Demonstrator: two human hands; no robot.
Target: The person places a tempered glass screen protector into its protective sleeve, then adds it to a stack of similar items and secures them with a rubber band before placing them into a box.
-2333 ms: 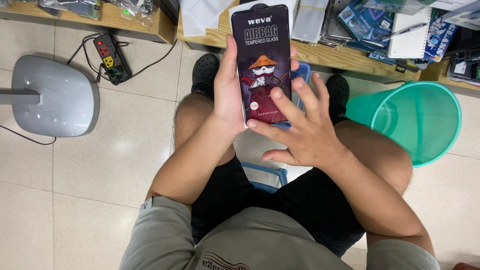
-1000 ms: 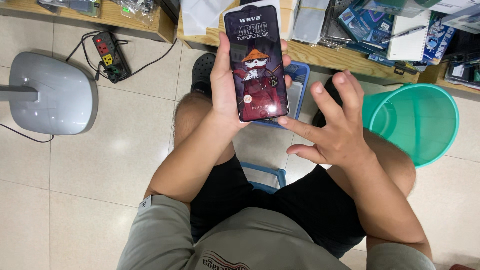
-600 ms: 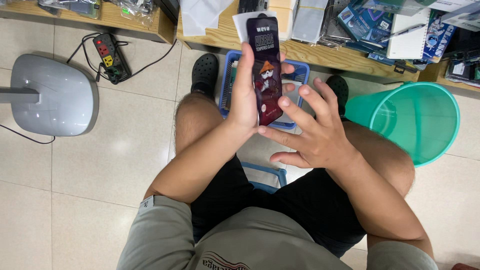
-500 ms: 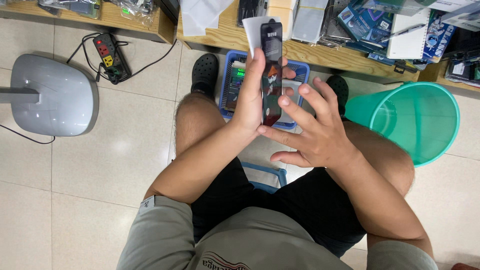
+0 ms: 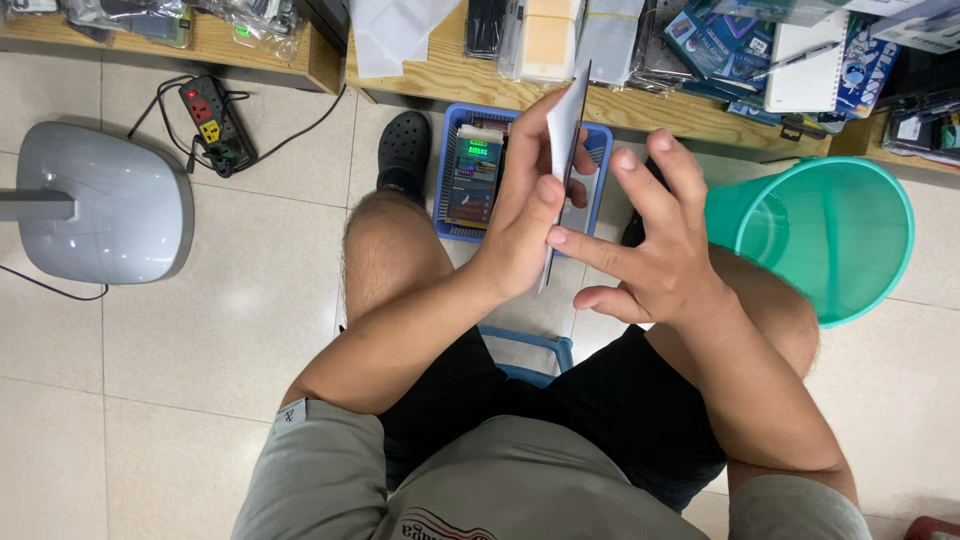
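My left hand [image 5: 525, 215] grips a flat screen-protector package [image 5: 562, 140], now turned edge-on toward me so only its thin side and pale back show. It is held above my knees, over a blue basket. My right hand [image 5: 650, 245] hovers just right of the package with fingers spread, the index fingertip touching its lower edge. The package's printed front is hidden.
A blue plastic basket [image 5: 592, 195] with several packages sits on the floor between my feet. A green bucket [image 5: 830, 235] stands at the right. A grey fan base [image 5: 95, 200] and a power strip [image 5: 210, 115] lie at the left. A low wooden shelf [image 5: 450, 75] holds stock.
The package, first held face toward me, has been rotated by my left hand until it is edge-on. My right hand stayed beside it, fingers spread.
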